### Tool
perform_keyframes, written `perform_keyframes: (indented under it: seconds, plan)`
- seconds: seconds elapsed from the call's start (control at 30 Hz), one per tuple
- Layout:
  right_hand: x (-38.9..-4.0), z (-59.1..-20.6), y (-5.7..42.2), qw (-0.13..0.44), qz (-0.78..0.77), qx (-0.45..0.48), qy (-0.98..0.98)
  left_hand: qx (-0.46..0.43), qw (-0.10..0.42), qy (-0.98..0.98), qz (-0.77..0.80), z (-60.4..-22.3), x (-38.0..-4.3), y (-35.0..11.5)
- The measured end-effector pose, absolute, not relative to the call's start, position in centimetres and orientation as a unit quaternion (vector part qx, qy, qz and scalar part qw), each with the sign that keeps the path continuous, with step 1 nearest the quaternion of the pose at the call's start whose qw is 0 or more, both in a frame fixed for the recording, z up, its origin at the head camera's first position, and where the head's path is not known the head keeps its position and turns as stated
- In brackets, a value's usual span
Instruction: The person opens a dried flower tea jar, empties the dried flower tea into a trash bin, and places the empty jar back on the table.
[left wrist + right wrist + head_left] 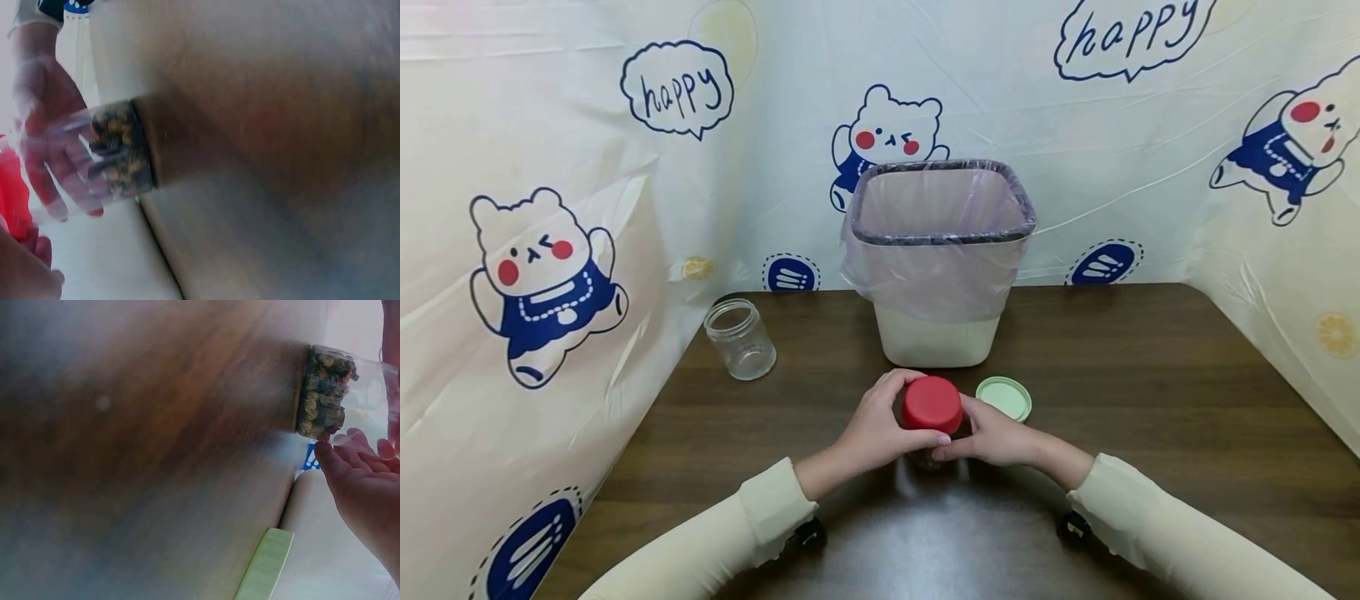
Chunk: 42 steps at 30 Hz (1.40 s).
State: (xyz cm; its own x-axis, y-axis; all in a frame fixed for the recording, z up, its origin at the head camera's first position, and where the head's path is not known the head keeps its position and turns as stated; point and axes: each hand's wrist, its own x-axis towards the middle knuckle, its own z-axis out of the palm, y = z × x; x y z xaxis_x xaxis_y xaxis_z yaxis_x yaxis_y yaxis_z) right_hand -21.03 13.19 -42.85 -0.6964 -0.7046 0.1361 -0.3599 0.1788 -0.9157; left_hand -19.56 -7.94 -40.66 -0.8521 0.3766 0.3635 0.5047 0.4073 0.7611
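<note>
Both hands are at a clear jar with a red lid, standing on the table nearly at its middle. In the wrist views dark and tan dried pieces fill its lower part. My left hand grips the lid, thumb in front and fingers behind. Lower down, my right hand holds the jar's side between thumb and fingers. Just behind the right hand lies a pale green lid, flat on the table. From the head, the lid hides most of the jar.
A lidless clear glass jar stands at the back left of the wooden table. Behind my hands is a white bin lined with a plastic bag. A printed curtain encloses the back and sides.
</note>
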Motion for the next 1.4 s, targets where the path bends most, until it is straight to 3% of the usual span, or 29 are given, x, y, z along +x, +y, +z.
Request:
perform_keyframes:
  seconds: [0.5, 0.67, 0.93, 1.4]
  plan:
    - [-21.3, -43.0, 13.4, 0.175, -0.528, -0.347, 0.755, -0.38, -0.059, -0.791, -0.476, -39.5, -22.9, -9.3]
    - [-21.2, -43.0, 13.4, 0.175, -0.529, -0.348, 0.754, -0.4, -0.079, -0.779, -0.477, -39.6, -23.5, -9.2]
    - [-21.2, -43.0, 13.5, 0.181, -0.533, -0.349, 0.75, -0.371, -0.053, -0.796, -0.474, -39.9, -23.0, -8.8]
    - [-20.9, -42.6, 13.3, 0.179, -0.533, -0.347, 0.751, -0.284, 0.049, -0.847, -0.447, -39.9, -20.4, -7.9]
